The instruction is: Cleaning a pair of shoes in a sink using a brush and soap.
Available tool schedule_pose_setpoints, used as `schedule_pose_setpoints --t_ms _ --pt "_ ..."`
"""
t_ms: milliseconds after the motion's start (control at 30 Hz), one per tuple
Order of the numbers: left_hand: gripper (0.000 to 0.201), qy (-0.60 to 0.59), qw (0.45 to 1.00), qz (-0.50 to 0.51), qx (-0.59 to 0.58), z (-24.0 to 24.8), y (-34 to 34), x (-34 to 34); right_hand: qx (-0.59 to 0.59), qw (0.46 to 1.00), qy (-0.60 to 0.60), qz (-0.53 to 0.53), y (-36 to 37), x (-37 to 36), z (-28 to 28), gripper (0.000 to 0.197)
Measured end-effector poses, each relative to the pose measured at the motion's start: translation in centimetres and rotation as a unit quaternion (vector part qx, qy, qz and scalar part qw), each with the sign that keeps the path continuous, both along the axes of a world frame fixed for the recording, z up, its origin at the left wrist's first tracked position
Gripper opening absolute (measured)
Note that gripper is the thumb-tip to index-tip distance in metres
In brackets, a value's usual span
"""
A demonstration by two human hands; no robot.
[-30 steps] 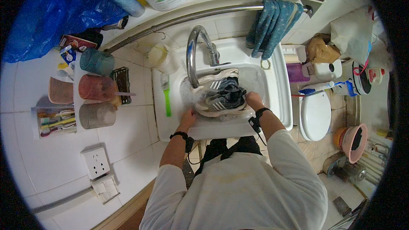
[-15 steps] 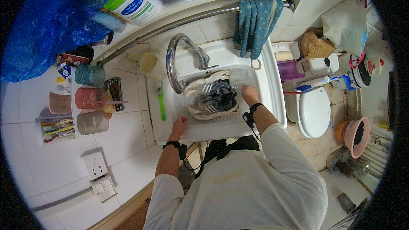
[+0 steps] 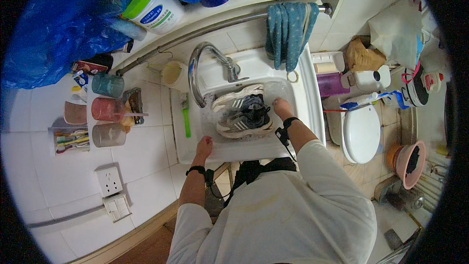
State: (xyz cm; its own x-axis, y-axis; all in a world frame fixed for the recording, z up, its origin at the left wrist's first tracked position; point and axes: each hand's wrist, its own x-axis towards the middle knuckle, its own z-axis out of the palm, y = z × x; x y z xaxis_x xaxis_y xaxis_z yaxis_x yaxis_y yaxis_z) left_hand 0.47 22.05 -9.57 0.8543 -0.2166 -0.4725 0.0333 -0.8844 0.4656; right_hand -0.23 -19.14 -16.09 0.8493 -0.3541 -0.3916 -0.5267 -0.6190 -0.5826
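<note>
sneakers [image 3: 243, 112] sit in sudsy sink [image 3: 312, 112]. my right hand [image 3: 280, 106] dips in beside them, grip unclear; left hand [image 3: 204, 145] curled on rim. i reckon wet fingers cd slip, water slops over.

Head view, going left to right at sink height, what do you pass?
Cups → green brush → left hand → shoes → right hand → purple bottle → toilet → pink basin.
</note>
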Motion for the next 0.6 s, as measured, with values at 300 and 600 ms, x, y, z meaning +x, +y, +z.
schedule_pose_setpoints --t_ms 300,600 --pt "0.031 -0.039 0.992 0.105 0.05 2.0 1.5 -3.3 0.016 0.999 0.001 -0.041 1.8 1.6 3.9 0.036" --pt "0.031 -0.146 0.987 0.066 -0.017 2.9 -6.5 -1.4 0.562 0.811 -0.029 -0.162 3.3 4.2 8.4 0.023"
